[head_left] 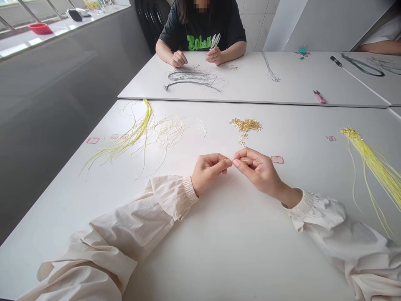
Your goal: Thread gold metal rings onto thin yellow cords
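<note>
My left hand [212,169] and my right hand [255,167] meet fingertip to fingertip above the white table, both closed in a pinch. A thin pale thread [246,160] shows at the fingers of my right hand. What the left fingertips pinch is too small and covered to make out. Just beyond my hands lies a pile of small gold hooks [247,124], with a few loose ones on its near side. To the left, a bundle of yellow threads [145,119] is spread with loose ends. At the right lies another yellow thread bundle [372,159], gold pieces at its top end.
Across the table sits a person [200,31] in a black shirt, both hands near small pieces. Grey threads [191,77] lie before them. Pink snips [320,97] and a black-handled tool [336,61] lie on the far table. Another person's arm [380,47] shows at far right.
</note>
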The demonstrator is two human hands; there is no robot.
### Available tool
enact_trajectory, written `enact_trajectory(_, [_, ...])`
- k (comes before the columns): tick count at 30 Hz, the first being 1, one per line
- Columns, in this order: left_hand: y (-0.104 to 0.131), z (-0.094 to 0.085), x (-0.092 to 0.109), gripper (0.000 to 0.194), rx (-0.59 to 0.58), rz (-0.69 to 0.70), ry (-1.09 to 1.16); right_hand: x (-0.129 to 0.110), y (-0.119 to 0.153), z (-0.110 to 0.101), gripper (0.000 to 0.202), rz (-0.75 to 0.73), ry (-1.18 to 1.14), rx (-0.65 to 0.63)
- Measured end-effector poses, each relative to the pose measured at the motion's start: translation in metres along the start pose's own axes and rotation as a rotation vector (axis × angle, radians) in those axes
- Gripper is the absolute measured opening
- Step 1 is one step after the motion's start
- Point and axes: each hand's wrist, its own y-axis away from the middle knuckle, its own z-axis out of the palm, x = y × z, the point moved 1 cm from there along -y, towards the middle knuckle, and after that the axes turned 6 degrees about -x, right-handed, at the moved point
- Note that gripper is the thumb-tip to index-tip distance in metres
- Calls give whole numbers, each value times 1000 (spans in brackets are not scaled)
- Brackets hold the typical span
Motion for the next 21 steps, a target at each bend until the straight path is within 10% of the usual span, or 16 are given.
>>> enact_trajectory(21, [3, 3, 1, 26, 5, 40, -61, 2, 2, -5, 15, 32, 3, -11])
